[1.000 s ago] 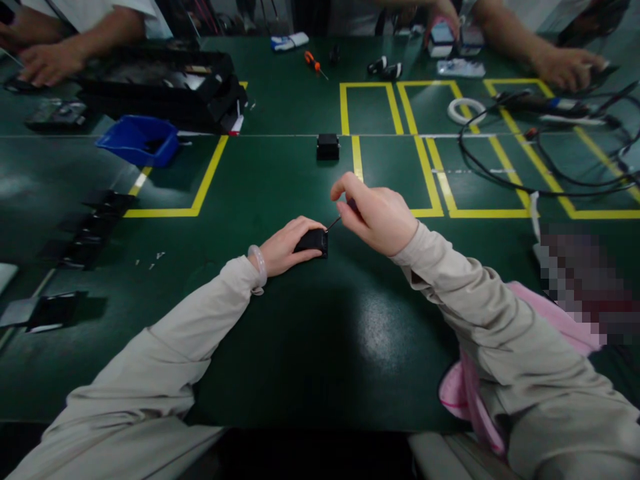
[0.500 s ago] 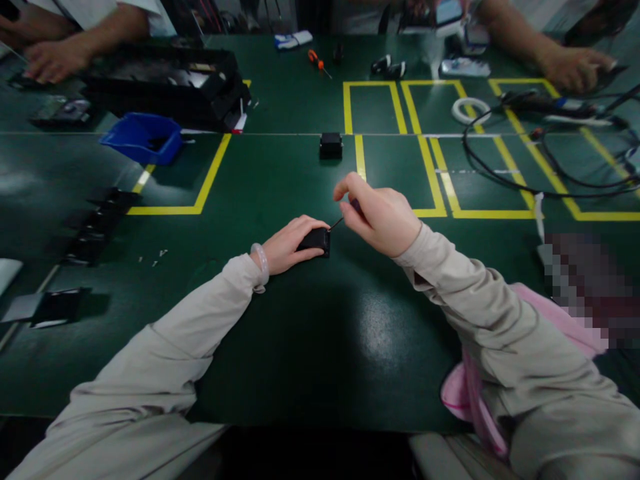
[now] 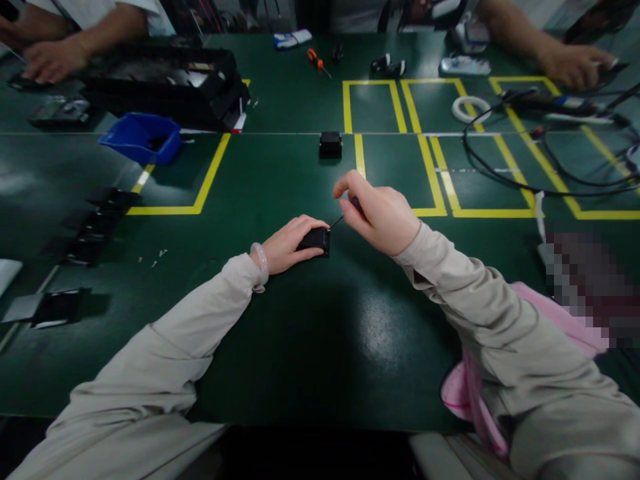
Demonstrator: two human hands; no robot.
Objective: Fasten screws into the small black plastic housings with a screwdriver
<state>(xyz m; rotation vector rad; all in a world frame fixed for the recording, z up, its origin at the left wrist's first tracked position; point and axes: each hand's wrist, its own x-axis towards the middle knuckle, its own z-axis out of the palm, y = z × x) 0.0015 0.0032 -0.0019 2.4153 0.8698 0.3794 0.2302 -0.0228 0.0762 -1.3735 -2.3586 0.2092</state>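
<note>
My left hand (image 3: 293, 245) is closed around a small black box (image 3: 316, 240), pressing it to the green table (image 3: 295, 347). Thumb and fingers lie along opposite sides of the box, and its right end shows. In my right hand (image 3: 377, 215) is a screwdriver (image 3: 337, 222) with a thin dark shaft; the fingers wrap its handle, most of which they hide. The shaft slants down to the left, its tip at the upper right corner of the box. Farther back on the table stands another black box (image 3: 331, 145).
Left lie several small screws (image 3: 161, 255), a row of black parts (image 3: 97, 227) and a blue bin (image 3: 145, 139). At the back are a black casing (image 3: 170, 87) and an orange screwdriver (image 3: 316, 60). Cables (image 3: 500, 167) and a tape ring (image 3: 470, 110) lie right. Two other people's hands show across the table.
My hands, the box and the screwdriver stay almost exactly in place. At the far back right, a person's hand with a light-coloured object has shifted upward, partly out of view.
</note>
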